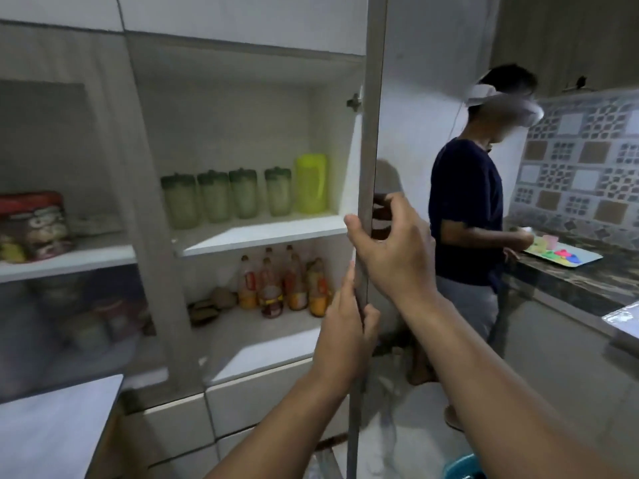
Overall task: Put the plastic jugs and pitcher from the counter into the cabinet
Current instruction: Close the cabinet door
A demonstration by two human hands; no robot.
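The cabinet stands open, and its door [371, 133] is seen edge-on in the middle of the view. On the upper shelf [262, 233] stand several pale green plastic jugs [212, 197] with dark green lids in a row. A taller yellow-green pitcher [311, 183] stands at their right end. My right hand [390, 243] wraps around the door's edge at shelf height. My left hand [345, 326] grips the same edge lower down.
Sauce bottles [287, 285] fill the lower shelf. A printed bag [34, 226] sits on the left shelf. Another person [470, 216] stands to the right at a dark counter [581, 274] holding a tray [567, 257] of coloured items. A white surface [52, 426] lies at lower left.
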